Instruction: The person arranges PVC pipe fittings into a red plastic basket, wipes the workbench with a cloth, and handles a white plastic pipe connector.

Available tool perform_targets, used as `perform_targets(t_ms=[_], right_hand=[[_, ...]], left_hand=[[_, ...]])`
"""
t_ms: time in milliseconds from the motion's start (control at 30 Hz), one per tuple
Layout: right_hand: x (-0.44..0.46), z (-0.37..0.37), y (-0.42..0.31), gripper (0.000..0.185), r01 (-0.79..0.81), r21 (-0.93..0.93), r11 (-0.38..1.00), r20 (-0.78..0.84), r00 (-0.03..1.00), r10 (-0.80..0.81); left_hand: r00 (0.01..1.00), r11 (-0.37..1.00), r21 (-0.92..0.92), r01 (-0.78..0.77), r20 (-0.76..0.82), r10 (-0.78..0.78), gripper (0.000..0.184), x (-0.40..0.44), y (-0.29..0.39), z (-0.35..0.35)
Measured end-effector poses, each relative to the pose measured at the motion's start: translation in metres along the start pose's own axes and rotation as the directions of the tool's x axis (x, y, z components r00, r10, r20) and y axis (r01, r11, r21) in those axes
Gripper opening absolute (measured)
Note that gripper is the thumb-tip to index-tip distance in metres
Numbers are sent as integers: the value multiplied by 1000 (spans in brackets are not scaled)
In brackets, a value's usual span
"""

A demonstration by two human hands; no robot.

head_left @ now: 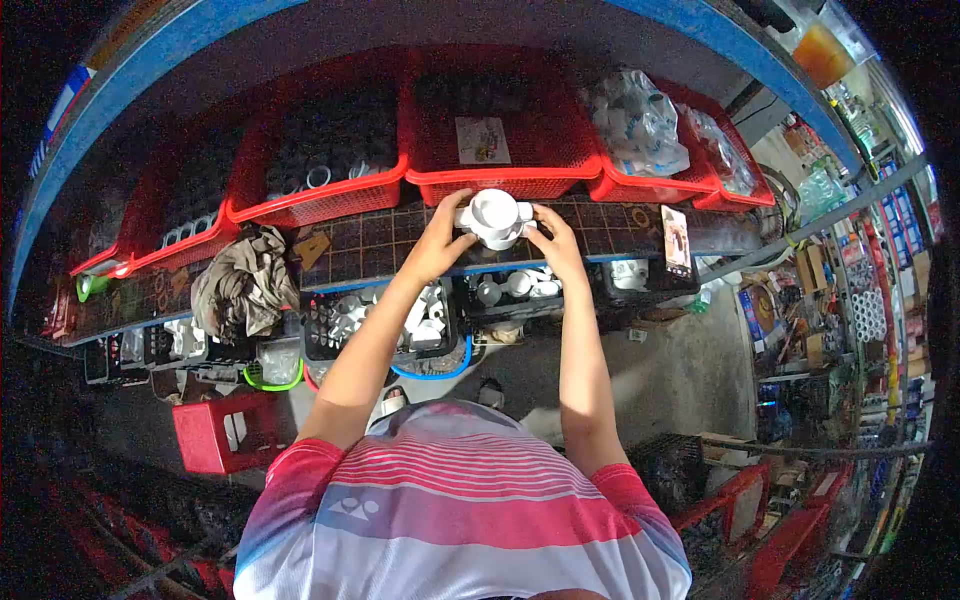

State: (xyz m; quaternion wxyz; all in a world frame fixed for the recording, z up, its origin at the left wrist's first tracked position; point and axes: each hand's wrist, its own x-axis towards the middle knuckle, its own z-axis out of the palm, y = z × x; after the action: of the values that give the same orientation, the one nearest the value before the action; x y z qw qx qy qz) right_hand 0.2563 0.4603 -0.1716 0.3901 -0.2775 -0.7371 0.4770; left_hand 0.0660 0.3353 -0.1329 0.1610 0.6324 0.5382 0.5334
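Observation:
Between my two hands is a white plastic pipe fitting point(494, 210) with a wide round top and short stubs at its sides. It is just above the front edge of the dark shelf point(370, 240). My left hand point(440, 238) grips it from the left, thumb at the near side and fingers curled round the far side. On the opposite side, my right hand point(555, 243) closes on the right stub and lower rim. Whether it is one piece or two stacked together, I cannot tell.
Red baskets point(505, 180) line the shelf, one holding clear plastic bags point(640, 125). A crumpled cloth point(247, 285) hangs over the edge at left; a phone point(676, 240) stands at right. Below are black crates with white fittings point(430, 325) and a red stool point(210, 435).

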Motion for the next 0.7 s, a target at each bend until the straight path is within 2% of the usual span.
perform_targets(t_ms=[100,167,233,333,467,600,700], right_hand=[[1,3,1,38,-52,-27,998,-9,999,52],[0,4,-1,37,-7,-104,995,-30,1000,4],[0,3,-4,37,-55,-101,993,-35,998,52],[1,2,-7,39,-16,-21,1000,0,1000,16],[0,2,-10,37,-54,-41,998,13,998,54],[0,1,-11,35,-54,-18,998,30,998,54],[1,3,-8,36,-90,41,995,-3,996,90]], left_hand=[[996,992,-98,83,52,-78,57,2,-13,-1],[996,993,-92,77,42,-73,55,2,-18,1],[994,994,-49,97,63,-94,50,2,-14,-1],[996,996,-39,79,46,-77,45,2,-12,-1],[997,997,28,72,12,-73,40,2,-14,0],[985,981,-118,154,-62,-162,34,1,-9,0],[988,989,-55,138,-63,-142,33,2,-13,0]])
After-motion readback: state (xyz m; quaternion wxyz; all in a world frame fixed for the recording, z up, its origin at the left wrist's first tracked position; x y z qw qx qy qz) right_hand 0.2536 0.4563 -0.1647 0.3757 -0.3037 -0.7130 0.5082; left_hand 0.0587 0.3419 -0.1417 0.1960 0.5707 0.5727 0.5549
